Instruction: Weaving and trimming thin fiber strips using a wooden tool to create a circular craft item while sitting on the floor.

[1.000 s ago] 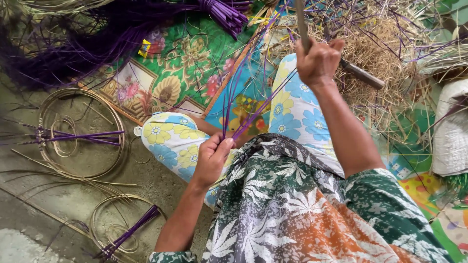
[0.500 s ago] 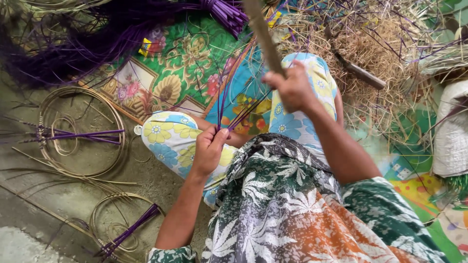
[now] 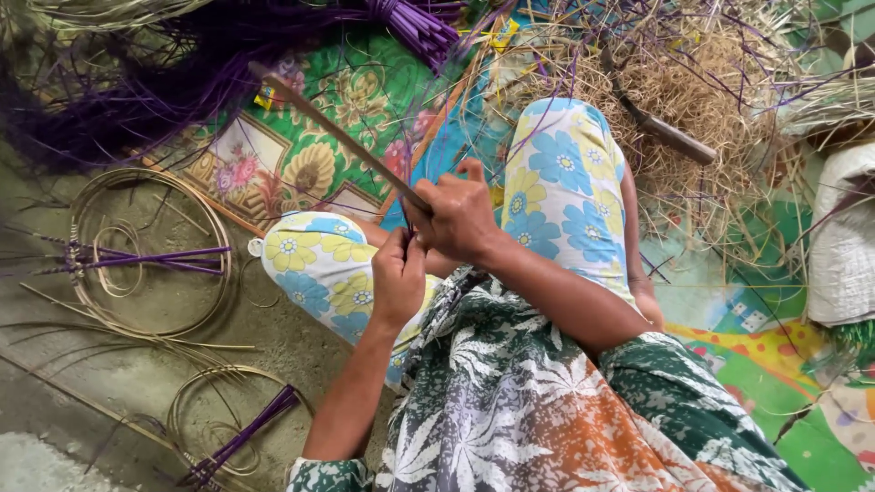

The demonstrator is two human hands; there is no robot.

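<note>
Right hand grips a long thin brown wooden stick angled toward ten o'clock; left hand pinches thin purple fibre strands beneath, apparently mid-weave; tightening needs steady tension.

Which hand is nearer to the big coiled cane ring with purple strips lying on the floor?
Left. The left hand sits just right of the coiled cane ring; the right hand, gripping a long brown stick, is farther off to the right.

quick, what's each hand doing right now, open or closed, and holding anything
Left hand: closed, pinching thin purple strands.
Right hand: closed grip on a long brown stick.
</note>
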